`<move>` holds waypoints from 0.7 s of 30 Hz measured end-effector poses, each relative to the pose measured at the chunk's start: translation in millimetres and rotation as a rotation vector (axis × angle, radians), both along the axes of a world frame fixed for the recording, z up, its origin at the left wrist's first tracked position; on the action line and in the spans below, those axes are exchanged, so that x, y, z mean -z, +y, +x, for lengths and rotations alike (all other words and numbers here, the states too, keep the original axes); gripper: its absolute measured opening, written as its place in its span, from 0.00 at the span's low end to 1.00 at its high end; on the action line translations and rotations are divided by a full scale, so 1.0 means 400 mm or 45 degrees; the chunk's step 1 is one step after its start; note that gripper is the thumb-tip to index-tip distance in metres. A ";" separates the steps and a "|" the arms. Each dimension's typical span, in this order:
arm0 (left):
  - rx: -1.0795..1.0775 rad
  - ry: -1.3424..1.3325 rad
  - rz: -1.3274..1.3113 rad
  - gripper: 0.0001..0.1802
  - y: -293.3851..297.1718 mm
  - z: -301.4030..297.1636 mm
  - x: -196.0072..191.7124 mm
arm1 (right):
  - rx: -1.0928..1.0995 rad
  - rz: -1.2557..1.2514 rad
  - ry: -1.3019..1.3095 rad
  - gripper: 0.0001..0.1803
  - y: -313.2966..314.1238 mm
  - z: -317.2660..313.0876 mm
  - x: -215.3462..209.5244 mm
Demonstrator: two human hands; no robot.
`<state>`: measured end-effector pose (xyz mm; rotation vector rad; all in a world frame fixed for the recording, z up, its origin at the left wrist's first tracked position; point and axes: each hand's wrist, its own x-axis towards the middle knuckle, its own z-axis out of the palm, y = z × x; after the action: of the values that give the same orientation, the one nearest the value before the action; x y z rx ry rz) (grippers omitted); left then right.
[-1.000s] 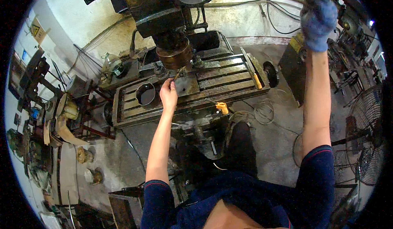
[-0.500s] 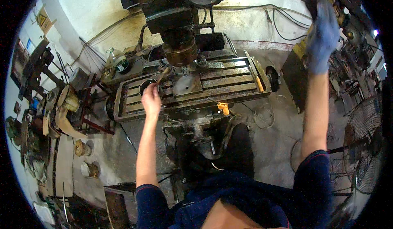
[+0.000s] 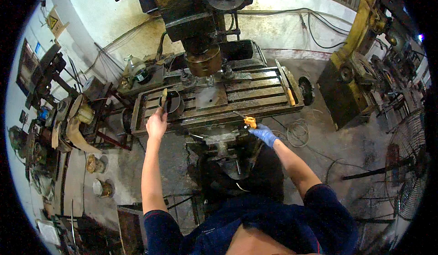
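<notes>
My bare left hand [image 3: 157, 124] is closed round the handle of a small brush [image 3: 164, 98], its pale end pointing up and away. The brush is at the left rim of a dark round pot [image 3: 179, 106] on the slotted machine table [image 3: 255, 95]. My right hand [image 3: 264, 135], in a blue glove, is closed at the lower side of a yellow air blow gun [image 3: 249, 121] at the table's front edge. Part of its grip is hidden by the glove. A flat metal plate [image 3: 211, 99] lies under the milling machine's spindle head [image 3: 203, 61].
A file with an orange handle [image 3: 290, 96] lies at the table's right end. Beyond the table's left end stands a clear bottle [image 3: 137, 69]. A coiled hose [image 3: 297, 132] lies on the floor, a yellow machine [image 3: 349, 81] stands at right, and a large fan [image 3: 404, 163] is nearer.
My right hand has come down from high at the right to the air blow gun. My left hand has drawn the brush left and nearer, from across the pot to its left rim.
</notes>
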<state>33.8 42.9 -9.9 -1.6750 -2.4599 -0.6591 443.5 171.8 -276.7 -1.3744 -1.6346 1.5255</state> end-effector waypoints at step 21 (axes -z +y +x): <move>-0.053 -0.410 0.007 0.18 -0.383 -0.124 0.125 | -0.646 0.728 -1.540 0.32 -0.123 -0.240 -0.748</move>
<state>-15.7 -110.3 -60.0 -1.6206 -2.6906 -0.9991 347.5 122.6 22.7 -1.6804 -2.9744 0.1555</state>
